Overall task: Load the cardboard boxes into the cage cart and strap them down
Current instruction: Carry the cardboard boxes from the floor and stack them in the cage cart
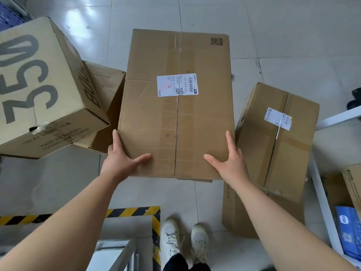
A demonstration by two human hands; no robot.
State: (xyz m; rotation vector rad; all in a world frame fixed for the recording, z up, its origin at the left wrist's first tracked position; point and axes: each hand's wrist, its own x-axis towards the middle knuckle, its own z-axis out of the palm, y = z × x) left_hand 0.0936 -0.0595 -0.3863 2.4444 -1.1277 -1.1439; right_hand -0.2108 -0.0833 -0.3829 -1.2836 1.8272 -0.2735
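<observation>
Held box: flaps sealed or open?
Shut. Flaps of the held box meet flush; tape runs along the seam, label spans it.

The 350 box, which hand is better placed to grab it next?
Probably the left hand: the 350 box sits to its left, while the right hand is beyond the middle box both hold.
</observation>
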